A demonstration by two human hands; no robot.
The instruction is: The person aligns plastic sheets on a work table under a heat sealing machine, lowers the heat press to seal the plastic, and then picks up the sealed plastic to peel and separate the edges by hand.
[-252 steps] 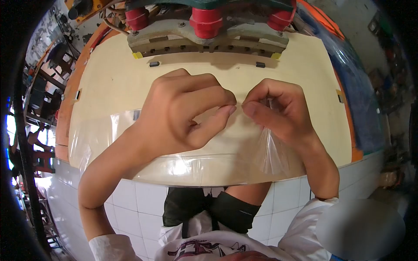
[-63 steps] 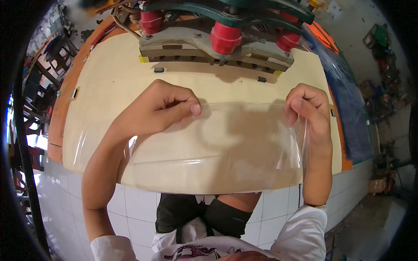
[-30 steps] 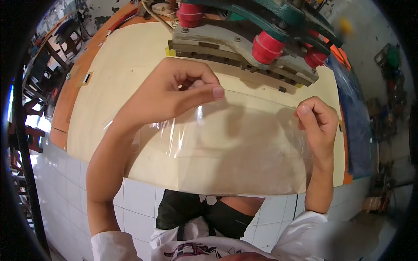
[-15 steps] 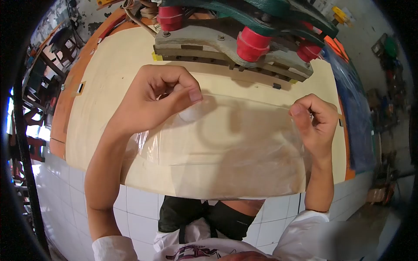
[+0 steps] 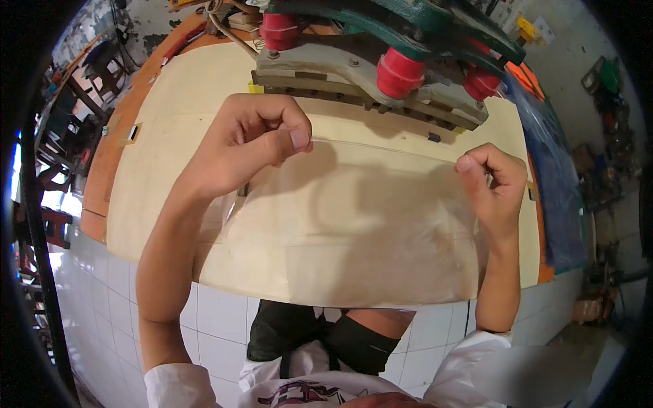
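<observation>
A clear plastic sheet (image 5: 381, 204) stretches between my two hands, its far edge pulled nearly straight. My left hand (image 5: 255, 143) pinches that edge at the left corner, thumb pressed against the curled fingers. At the right corner my right hand (image 5: 495, 187) pinches the same edge between thumb and forefinger. The rest of the sheet hangs toward my body, over the near edge of the cream-coloured table covering (image 5: 170, 136). Just beyond the sheet's far edge stands a press-like machine with a long metal bar (image 5: 367, 88).
The machine's green frame (image 5: 408, 27) carries red cylindrical mounts (image 5: 400, 73) above the bar. Blue plastic sheeting (image 5: 554, 183) drapes over the table's right side. A small black piece (image 5: 434, 137) lies under the bar's right end. A stool (image 5: 105, 71) stands at the far left.
My left hand has shifted slightly up and away from me, with the plastic sheet's left corner. The right hand is nearly still. The view has moved a little.
</observation>
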